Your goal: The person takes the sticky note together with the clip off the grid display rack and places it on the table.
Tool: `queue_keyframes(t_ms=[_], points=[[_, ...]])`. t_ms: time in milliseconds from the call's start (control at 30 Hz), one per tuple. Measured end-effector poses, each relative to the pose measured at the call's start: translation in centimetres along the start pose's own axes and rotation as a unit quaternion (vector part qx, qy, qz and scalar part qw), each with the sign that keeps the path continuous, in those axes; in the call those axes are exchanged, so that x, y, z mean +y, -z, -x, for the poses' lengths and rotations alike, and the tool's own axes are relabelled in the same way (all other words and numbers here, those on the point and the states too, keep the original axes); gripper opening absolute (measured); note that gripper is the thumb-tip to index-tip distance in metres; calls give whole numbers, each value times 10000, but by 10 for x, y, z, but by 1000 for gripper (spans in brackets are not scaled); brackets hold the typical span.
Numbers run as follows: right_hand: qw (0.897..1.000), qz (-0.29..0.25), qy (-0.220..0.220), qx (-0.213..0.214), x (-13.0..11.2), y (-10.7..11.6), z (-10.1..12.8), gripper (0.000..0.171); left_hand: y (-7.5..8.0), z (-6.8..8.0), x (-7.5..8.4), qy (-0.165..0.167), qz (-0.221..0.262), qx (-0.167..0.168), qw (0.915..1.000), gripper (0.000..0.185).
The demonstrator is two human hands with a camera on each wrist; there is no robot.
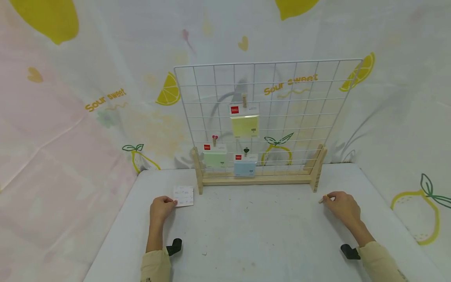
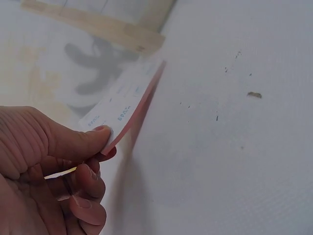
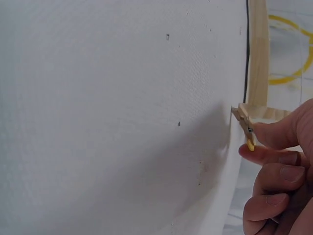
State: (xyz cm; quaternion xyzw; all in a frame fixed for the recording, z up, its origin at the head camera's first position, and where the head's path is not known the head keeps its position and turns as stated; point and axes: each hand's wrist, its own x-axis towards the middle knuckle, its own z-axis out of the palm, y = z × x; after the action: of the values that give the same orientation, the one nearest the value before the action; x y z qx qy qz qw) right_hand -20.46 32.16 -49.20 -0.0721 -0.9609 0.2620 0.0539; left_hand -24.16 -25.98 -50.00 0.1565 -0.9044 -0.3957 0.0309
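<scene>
Between thumb and index finger, my left hand [image 1: 162,208] pinches the corner of a thin pad of sticky notes [image 1: 184,196]. Its printed white side faces up, and a pink edge shows in the left wrist view [image 2: 139,110]. Over on the right, my right hand [image 1: 342,207] pinches a small wooden clothespin [image 3: 243,122] with a bit of yellow on its end. A white wire grid [image 1: 296,102] stands at the back, where clothespins hold a yellow note pad [image 1: 244,126], a green note pad [image 1: 215,159] and a blue note pad [image 1: 244,168].
The grid sits in a wooden stand [image 1: 257,180] at the back of the white table [image 1: 246,231]. Small dark specks dot the tabletop. Behind hangs a lemon-print cloth [image 1: 88,156]. Black camera mounts [image 1: 174,247] stick out by both wrists.
</scene>
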Motion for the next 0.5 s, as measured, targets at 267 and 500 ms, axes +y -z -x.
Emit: queue_keyframes(t_ms=[267, 500], points=[[9999, 74, -129, -16, 1, 1, -1, 37, 0, 0, 1, 33, -384, -103, 9992, 24], [9996, 117, -239, -86, 5, -1, 0, 36, 1, 2, 0, -54, -651, -67, 9978, 24]])
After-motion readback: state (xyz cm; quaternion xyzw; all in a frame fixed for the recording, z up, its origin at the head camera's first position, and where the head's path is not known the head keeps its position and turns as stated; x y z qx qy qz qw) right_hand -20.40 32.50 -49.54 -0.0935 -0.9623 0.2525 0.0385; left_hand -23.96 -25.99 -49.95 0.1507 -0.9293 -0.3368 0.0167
